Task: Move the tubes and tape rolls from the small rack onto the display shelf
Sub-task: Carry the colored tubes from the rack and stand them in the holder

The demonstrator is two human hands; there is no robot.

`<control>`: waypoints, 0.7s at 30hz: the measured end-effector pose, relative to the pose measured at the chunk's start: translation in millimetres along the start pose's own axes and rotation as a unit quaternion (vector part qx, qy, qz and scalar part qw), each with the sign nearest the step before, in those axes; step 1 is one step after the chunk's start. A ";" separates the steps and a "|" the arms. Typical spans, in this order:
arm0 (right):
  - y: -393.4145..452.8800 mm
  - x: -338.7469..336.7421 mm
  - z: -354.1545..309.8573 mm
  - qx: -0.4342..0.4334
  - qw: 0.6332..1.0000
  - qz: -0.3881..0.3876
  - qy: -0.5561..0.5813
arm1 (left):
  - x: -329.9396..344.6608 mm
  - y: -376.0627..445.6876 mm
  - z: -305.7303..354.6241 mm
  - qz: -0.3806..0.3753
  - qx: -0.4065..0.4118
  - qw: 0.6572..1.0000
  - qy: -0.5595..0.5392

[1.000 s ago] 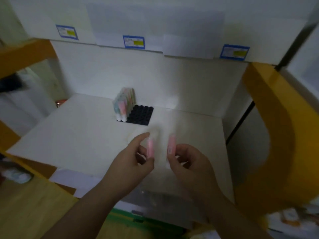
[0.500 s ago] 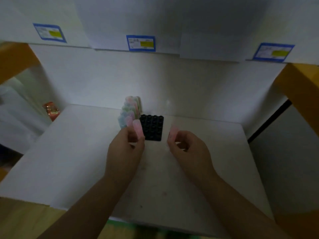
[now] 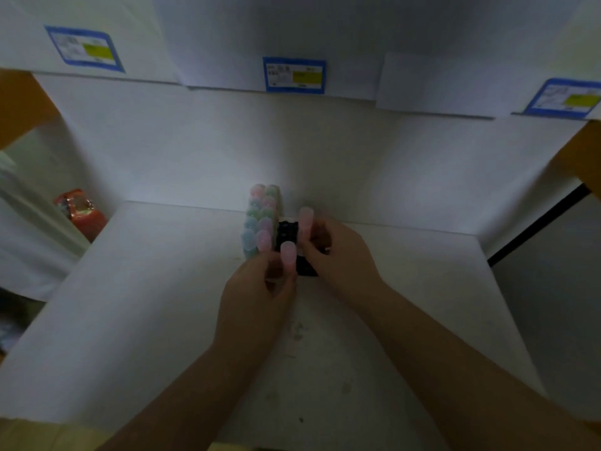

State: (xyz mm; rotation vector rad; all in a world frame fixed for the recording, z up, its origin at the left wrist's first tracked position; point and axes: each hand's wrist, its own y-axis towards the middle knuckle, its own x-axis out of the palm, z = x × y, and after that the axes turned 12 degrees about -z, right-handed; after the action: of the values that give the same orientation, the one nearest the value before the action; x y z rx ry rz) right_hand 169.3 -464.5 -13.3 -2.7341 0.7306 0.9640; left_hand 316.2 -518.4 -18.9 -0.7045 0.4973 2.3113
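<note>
The left hand [image 3: 257, 288] pinches a pink tube [image 3: 288, 255] near its lower end; the right hand [image 3: 338, 252] grips another pink tube [image 3: 305, 222]. Just beyond the fingers is the black holder [image 3: 287, 234]. The tubes look light, stiff and smooth, so holding the body low seems best.

**My bare arms and hands**

My left hand [image 3: 257, 288] and right hand [image 3: 341, 252] wear no gloves. Both my forearms are bare right down to the frame's bottom edge, with no sleeve showing on either.

A white shelf [image 3: 146, 304] carries a black rack [image 3: 287, 234] with pastel tubes [image 3: 260, 216] standing in it.
</note>
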 end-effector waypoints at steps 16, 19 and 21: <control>23.5 -31.0 30.4 0.015 0.997 0.076 0.018 | -29.1 77.6 56.1 -0.057 0.155 0.977 0.132; 28.6 -28.9 33.1 0.024 0.996 0.067 0.046 | -25.2 102.2 53.3 -0.104 0.146 0.966 0.185; 31.0 -28.8 32.5 0.014 0.995 0.076 0.058 | -22.0 112.8 47.8 -0.122 0.147 0.949 0.252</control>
State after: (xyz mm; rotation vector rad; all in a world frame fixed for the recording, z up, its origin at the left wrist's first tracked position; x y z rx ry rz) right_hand 116.8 -470.4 -20.2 -2.7629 0.9765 0.8199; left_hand 235.8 -584.4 49.5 -1.1380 0.9069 1.7663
